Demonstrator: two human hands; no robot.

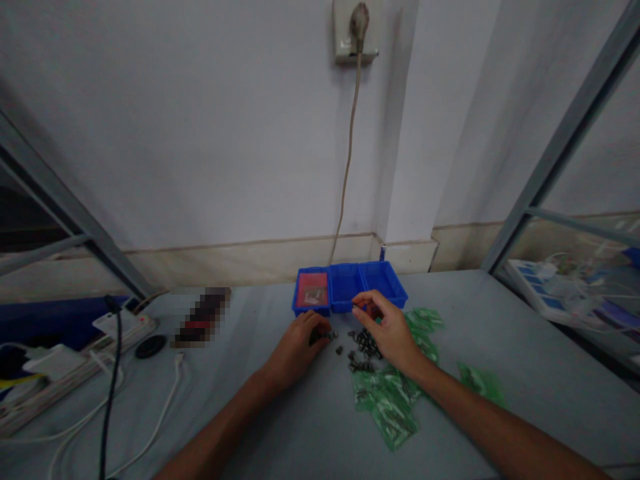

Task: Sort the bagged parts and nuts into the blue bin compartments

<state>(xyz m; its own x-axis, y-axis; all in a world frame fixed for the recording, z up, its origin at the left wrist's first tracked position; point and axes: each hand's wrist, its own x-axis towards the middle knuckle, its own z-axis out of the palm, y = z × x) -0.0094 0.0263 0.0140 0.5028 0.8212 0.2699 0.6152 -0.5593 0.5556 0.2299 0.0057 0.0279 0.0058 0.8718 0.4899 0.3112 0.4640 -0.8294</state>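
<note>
My left hand rests at the table with its fingers curled, around small metal parts that show at the fingertips. One loose metal piece lies just right of it. Over a pile of small dark metal parts hovers my right hand; its thumb and index finger are slightly apart, and I see nothing between them. Green plastic bags with small contents lie in front of the pile and under my right forearm. Behind both hands stands a blue three-compartment tray.
The tray's left compartment holds a red bag with small pieces. Another green bag lies to the right. At left are a power strip, cables, a black round object and a pixelated item. Metal frame bars flank the table.
</note>
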